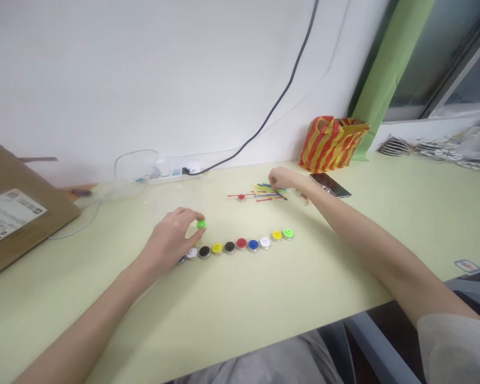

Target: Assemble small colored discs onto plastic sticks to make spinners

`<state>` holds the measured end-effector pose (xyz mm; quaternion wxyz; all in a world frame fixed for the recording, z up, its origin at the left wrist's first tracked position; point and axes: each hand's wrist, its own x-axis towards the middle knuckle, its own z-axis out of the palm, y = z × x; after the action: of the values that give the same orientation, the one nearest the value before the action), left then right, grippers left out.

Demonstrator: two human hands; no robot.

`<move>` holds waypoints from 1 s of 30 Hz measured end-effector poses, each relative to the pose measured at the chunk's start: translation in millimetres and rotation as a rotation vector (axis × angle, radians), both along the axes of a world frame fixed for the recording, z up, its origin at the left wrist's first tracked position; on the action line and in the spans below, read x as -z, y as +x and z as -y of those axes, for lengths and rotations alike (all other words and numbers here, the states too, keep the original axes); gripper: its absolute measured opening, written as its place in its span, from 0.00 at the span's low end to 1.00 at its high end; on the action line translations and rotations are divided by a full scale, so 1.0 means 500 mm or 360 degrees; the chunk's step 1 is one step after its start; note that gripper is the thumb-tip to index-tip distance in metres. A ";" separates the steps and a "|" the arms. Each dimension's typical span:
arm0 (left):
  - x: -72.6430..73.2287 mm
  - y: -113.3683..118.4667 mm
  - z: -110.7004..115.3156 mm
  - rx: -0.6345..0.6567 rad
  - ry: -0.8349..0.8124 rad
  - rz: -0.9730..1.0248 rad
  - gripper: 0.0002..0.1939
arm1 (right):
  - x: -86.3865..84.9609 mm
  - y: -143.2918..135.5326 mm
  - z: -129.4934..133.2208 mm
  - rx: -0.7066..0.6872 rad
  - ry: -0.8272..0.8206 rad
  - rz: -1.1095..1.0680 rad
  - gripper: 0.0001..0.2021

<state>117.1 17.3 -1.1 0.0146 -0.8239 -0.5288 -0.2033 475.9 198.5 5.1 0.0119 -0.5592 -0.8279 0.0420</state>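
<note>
Between thumb and index finger, my left hand (176,237) pinches a bright green round cap (201,224) above the left end of a row of round pieces. That row runs across the table and includes a white piece (191,253), a black one (204,252), a red one (241,244), a blue one (253,245) and a green one (288,234) at its right end. Farther back, my right hand (282,178) has its fingers curled down at a pile of thin coloured sticks (266,195); whatever its fingertips hold is hidden. Beside the pile, a red piece (241,198) touches a red arrow-like stick.
A cardboard box (24,213) stands at the left. Along the wall lie a power strip (174,173) with a black cable and a striped bag (332,143). A dark tablet (330,185) lies behind my right forearm. Striped discs (396,145) sit at the far right.
</note>
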 end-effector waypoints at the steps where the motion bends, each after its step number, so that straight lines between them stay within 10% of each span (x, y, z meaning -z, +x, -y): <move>1: -0.002 0.002 0.002 0.0005 0.0021 0.0011 0.14 | -0.002 -0.001 0.002 0.0001 0.0011 -0.0013 0.11; 13: 0.008 0.022 0.012 0.0037 -0.0236 0.0663 0.12 | -0.065 -0.060 0.026 -0.0312 0.0080 -0.0652 0.04; 24: -0.002 0.042 0.025 0.0208 -0.0800 0.1467 0.16 | -0.116 -0.237 0.261 -0.1028 -0.0376 -0.1308 0.08; 30: -0.001 0.051 0.032 0.0185 -0.0848 0.1594 0.18 | -0.111 -0.266 0.301 -0.1127 -0.0490 -0.1193 0.05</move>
<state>142.4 1.1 -0.5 -0.4574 -0.6301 -0.4579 -0.4291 342.8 48.2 60.5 0.2097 -0.1878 -0.8891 0.3610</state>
